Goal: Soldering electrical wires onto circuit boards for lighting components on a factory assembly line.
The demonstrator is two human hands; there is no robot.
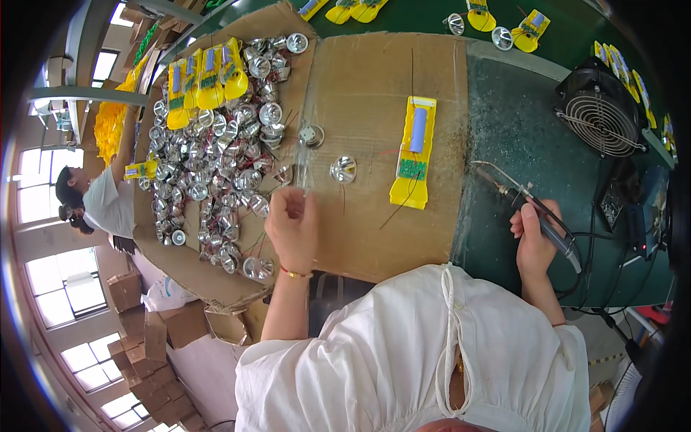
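Observation:
My right hand [534, 241] is wrapped round a soldering iron [560, 239], its tip and thin bent metal guide pointing up and left over the green mat. My left hand [291, 229] is closed at the cardboard's left side, fingers curled together; whatever is in them, if anything, cannot be made out. Just beyond its fingertips lies a small reflector cup [283, 175]. On the cardboard sheet [374, 237] rest a silver reflector cup [343, 170] with wires and another one [312, 136] turned over. Between my hands lies a yellow lamp housing [412, 155] with a violet battery, green circuit board and loose wires.
A cardboard tray [216, 288] at left holds a heap of reflector cups [216, 155] and several yellow housings [209, 75]. A black fan [601, 115] stands at far right, cables below it. More housings [533, 30] line the far edge. Another person [108, 198] works at far left.

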